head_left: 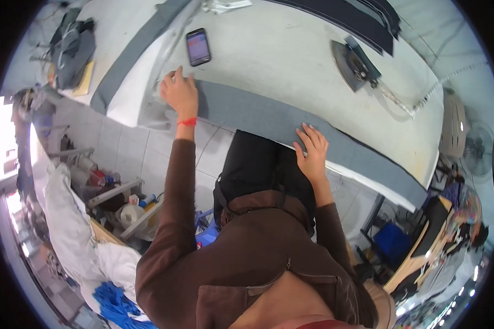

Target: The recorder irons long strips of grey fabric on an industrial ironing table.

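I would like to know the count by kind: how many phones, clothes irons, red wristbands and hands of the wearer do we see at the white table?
Phone: 1
Clothes iron: 1
Red wristband: 1
Left hand and right hand: 2
Total: 5

Brown-sleeved left arm (178, 186) extends far; bare left hand (181, 96) palm down, fingers spread, slightly bent. Brown-sleeved right arm (330, 230) nearer; bare right hand (314, 153) palm down, fingers extended.
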The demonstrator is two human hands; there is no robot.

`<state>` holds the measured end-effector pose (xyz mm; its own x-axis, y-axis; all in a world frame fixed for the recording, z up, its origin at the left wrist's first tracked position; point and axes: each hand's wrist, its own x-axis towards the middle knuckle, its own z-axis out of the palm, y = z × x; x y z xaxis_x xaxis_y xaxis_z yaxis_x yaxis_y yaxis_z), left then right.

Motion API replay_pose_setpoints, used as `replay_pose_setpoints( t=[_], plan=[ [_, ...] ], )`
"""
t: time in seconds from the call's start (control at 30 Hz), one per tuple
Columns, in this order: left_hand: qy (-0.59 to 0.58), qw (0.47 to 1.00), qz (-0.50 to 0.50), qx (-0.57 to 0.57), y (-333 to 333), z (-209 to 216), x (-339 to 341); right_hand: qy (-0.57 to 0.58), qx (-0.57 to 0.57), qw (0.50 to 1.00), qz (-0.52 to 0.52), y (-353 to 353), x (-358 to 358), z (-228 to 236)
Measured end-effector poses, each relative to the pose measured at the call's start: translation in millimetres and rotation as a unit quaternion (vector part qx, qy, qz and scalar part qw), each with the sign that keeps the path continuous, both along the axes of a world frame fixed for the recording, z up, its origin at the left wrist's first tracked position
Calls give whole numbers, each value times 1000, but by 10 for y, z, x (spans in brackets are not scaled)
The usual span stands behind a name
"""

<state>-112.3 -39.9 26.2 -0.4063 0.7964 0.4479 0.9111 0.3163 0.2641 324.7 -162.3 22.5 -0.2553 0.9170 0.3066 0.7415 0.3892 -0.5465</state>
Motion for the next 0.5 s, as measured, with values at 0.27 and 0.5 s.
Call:
replay_pose_setpoints(
  t=[0.27,0.5],
  plan=[
    [28,986,-150,-66,-345,84,1062,181,-21,982,-59,41,122,151],
    [-257,834,-488,-30,-123,261,2525,10,35,996,-81,723,766,388]
  ],
)
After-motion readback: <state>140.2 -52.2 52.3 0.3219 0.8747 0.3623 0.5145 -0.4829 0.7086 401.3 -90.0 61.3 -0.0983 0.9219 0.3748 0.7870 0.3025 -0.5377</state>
